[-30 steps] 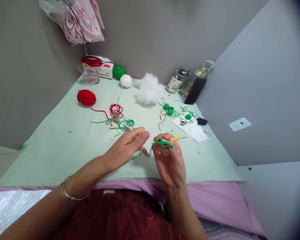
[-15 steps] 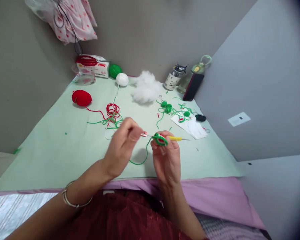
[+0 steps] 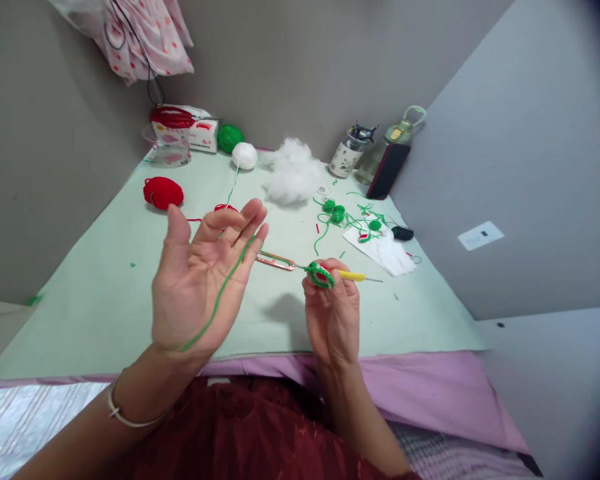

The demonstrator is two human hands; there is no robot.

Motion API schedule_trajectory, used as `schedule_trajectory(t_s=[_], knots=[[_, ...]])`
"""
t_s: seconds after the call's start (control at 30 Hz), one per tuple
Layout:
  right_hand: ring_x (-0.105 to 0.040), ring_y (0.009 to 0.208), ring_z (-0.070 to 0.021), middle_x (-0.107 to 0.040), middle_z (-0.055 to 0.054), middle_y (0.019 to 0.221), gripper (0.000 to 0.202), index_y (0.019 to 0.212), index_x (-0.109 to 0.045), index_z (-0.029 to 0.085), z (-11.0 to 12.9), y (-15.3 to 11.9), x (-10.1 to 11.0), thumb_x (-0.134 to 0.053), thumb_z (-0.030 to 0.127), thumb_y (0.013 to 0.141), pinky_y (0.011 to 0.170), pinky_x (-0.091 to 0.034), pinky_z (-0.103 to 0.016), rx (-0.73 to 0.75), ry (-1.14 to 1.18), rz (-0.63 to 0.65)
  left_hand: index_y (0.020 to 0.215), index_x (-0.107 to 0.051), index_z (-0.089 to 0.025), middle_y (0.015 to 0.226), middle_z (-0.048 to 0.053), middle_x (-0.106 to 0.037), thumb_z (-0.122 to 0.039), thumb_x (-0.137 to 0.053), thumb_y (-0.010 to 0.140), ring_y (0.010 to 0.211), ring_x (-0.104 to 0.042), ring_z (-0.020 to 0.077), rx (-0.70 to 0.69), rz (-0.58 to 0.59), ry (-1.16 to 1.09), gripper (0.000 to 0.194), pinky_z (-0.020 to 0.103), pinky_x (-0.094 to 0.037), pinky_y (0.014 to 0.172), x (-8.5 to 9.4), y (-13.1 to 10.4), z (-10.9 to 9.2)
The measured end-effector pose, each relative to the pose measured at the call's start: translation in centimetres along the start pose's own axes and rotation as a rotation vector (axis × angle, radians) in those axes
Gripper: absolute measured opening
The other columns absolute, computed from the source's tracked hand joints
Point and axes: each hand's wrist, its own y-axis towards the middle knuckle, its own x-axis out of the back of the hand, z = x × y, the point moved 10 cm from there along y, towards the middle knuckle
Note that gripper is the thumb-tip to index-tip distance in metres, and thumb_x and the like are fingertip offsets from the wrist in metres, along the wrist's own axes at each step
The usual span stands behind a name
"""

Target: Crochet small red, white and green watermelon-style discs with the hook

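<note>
My left hand [image 3: 205, 280] is palm-up with its fingers spread. A strand of green yarn [image 3: 219, 297] runs across its palm up to the little finger. My right hand [image 3: 333, 317] pinches a small green, white and red crocheted piece [image 3: 321, 274]. A yellow-handled tool with a thin metal shaft [image 3: 353, 275] is also in that hand, pointing right. Between the hands is a slim orange tool with a slotted handle [image 3: 277, 261]. Its thin metal tip reaches the crocheted piece; its other end passes behind my left fingers.
Red [image 3: 163, 193], white [image 3: 245, 156] and green yarn balls [image 3: 230, 139] sit on the table, with white stuffing [image 3: 293, 172] behind. Small green pieces [image 3: 337, 213] and white tissue [image 3: 380, 251] lie right. A pen cup [image 3: 347, 159], bottle [image 3: 399, 132] and phone [image 3: 389, 171] stand at the back right.
My left hand has let go of the slotted tool, moved left and turned palm-up with its fingers spread. Green yarn now crosses its palm. My right hand keeps its hold.
</note>
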Motion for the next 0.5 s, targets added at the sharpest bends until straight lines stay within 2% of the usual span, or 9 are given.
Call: schedule_trajectory(t_s=[0.1, 0.17, 0.27, 0.37, 0.43, 0.5], knots=[[-0.059, 0.070, -0.0118, -0.070, -0.001, 0.085, 0.014, 0.087, -0.079, 0.026, 0.1, -0.2, -0.2, -0.081, 0.040, 0.085, 0.061, -0.049, -0.024, 0.024, -0.018, 0.012, 0.066, -0.067, -0.025, 0.129, 0.002, -0.075, -0.057, -0.038, 0.108, 0.150, -0.045, 0.0246, -0.168, 0.072, 0.207, 0.060, 0.045, -0.032, 0.127, -0.6, -0.8, -0.1], [-0.060, 0.071, -0.0123, -0.071, -0.002, 0.087, 0.015, 0.088, -0.078, 0.026, 0.1, -0.3, -0.2, -0.079, 0.040, 0.087, 0.061, -0.049, -0.025, 0.049, -0.054, 0.006, 0.065, -0.068, -0.025, 0.134, 0.005, -0.074, -0.051, -0.045, 0.108, 0.155, -0.038, 0.0268, -0.299, 0.159, 0.465, 0.055, 0.047, -0.019, 0.131, -1.4, -1.6, -0.3], [-0.060, 0.071, -0.0121, -0.072, -0.002, 0.089, 0.015, 0.091, -0.079, 0.025, 0.3, -0.6, -0.1, -0.076, 0.040, 0.090, 0.062, -0.050, -0.026, 0.099, -0.115, 0.000, 0.070, -0.070, -0.025, 0.138, 0.007, -0.072, -0.036, -0.065, 0.100, 0.157, -0.033, 0.0303, -0.369, 0.242, 0.789, 0.033, 0.052, -0.015, 0.131, -2.0, -2.4, 0.6], [-0.068, 0.082, -0.0148, -0.074, -0.002, 0.091, 0.011, 0.096, -0.080, 0.027, 1.5, -1.2, -0.6, -0.072, 0.033, 0.095, 0.073, -0.056, -0.029, 0.224, -0.233, 0.040, 0.077, -0.072, -0.025, 0.140, 0.007, -0.071, -0.027, -0.077, 0.091, 0.157, -0.034, 0.0313, -0.245, 0.240, 0.783, 0.014, 0.054, -0.018, 0.130, -1.1, -2.5, 2.3], [-0.071, 0.092, -0.0171, -0.077, -0.002, 0.094, 0.012, 0.099, -0.080, 0.028, 2.7, -2.0, -1.3, -0.068, 0.026, 0.098, 0.085, -0.058, -0.035, 0.359, -0.358, 0.083, 0.080, -0.072, -0.026, 0.144, 0.006, -0.069, -0.027, -0.080, 0.088, 0.158, -0.033, 0.0310, -0.084, 0.226, 0.647, 0.011, 0.055, -0.021, 0.129, -0.5, -2.5, 3.8], [-0.073, 0.096, -0.0180, -0.078, -0.002, 0.096, 0.018, 0.104, -0.079, 0.029, 3.9, -2.9, -2.1, -0.065, 0.020, 0.100, 0.089, -0.059, -0.038, 0.493, -0.473, 0.115, 0.080, -0.071, -0.026, 0.145, 0.004, -0.068, -0.027, -0.081, 0.088, 0.158, -0.033, 0.0302, 0.061, 0.218, 0.486, 0.012, 0.056, -0.021, 0.129, -0.3, -2.6, 5.0]])
